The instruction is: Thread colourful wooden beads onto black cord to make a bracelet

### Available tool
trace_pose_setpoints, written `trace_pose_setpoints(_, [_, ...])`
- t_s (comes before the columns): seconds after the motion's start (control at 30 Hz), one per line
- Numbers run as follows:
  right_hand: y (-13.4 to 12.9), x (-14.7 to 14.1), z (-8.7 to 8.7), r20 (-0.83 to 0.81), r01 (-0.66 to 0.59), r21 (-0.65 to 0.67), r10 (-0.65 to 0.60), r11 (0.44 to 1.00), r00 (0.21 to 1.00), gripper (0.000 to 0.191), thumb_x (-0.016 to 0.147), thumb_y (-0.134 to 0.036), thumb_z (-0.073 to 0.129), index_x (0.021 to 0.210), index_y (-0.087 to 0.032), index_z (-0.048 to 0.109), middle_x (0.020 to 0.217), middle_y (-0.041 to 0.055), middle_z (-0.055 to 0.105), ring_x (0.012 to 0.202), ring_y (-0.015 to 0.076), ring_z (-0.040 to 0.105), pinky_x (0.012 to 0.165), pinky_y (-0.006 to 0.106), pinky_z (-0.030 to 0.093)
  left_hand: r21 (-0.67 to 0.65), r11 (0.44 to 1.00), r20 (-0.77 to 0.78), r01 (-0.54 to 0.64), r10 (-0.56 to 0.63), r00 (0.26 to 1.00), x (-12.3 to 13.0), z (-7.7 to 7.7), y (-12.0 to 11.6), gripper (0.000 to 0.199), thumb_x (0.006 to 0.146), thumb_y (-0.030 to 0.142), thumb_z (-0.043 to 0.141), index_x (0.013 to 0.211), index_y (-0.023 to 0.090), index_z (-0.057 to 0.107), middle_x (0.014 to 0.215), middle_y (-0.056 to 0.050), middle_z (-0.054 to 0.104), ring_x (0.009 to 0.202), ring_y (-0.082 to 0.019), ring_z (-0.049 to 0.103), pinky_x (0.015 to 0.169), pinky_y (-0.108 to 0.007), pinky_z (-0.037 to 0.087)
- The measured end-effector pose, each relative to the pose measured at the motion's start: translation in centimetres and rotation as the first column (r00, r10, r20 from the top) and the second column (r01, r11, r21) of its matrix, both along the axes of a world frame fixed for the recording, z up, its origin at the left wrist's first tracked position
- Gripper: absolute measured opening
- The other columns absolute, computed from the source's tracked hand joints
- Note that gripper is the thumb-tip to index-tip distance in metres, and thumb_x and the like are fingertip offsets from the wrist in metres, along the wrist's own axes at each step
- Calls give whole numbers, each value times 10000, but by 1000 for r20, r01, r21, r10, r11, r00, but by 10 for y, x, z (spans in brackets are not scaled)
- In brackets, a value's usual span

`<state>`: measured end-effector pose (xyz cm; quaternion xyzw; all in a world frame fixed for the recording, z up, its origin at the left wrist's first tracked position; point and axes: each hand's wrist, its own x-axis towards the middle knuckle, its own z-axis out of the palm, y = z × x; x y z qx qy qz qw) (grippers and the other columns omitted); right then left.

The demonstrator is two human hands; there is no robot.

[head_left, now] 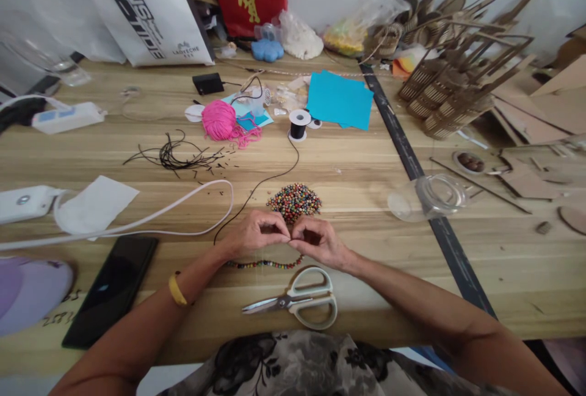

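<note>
My left hand [256,232] and my right hand [319,241] meet fingertip to fingertip at the near edge of a heap of small multicoloured beads [295,201]. Both are closed in a pinch; the tiny thing between the fingertips is too small to make out. Below them a string of beads [265,263] curves along the table, its right end rising toward my right fingers. A black cord [270,177] runs from a spool [298,127] down behind my left wrist. Scissors [297,299] with pale handles lie nearest my body, blades pointing left.
Cut black cords [176,155], pink yarn [220,120] and blue sheets [339,100] lie farther back. A phone [110,292] and a white cable [183,191] are at left. To the right are a clear plastic jar [428,198] and dark slatted baskets [439,94].
</note>
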<state>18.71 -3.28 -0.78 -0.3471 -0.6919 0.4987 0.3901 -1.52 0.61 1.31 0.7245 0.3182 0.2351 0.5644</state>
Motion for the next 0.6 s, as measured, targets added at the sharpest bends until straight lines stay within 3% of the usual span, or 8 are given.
trace_pose_setpoints(0.2, [-4, 0, 8, 10, -6, 35, 5, 999, 1000, 290, 813, -433, 641, 781, -161, 546, 707, 8, 513, 639, 122, 464, 589, 236, 389, 26, 1000, 11, -4, 4, 1000, -1, 1, -2, 120, 779, 242, 681, 730, 134, 695, 731, -35, 653, 703, -128, 597, 686, -231, 460])
trace_pose_setpoints(0.33, [-5, -1, 4, 6, 17, -39, -17, 999, 1000, 245, 827, -387, 647, 829, -152, 577, 649, -15, 515, 548, 90, 433, 494, 201, 344, 21, 1000, -9, 20, -20, 1000, 0, 2, -3, 103, 780, 229, 679, 740, 135, 693, 734, -31, 654, 704, -125, 597, 684, -227, 455])
trace_pose_setpoints(0.6, [-3, -2, -3, 17, 31, -19, -31, 999, 999, 216, 835, -344, 640, 780, -136, 634, 669, 16, 577, 597, 104, 495, 543, 212, 392, 58, 998, -69, 15, -11, 998, -1, 0, -1, 105, 777, 223, 664, 728, 131, 675, 716, -26, 637, 673, -120, 575, 654, -224, 442])
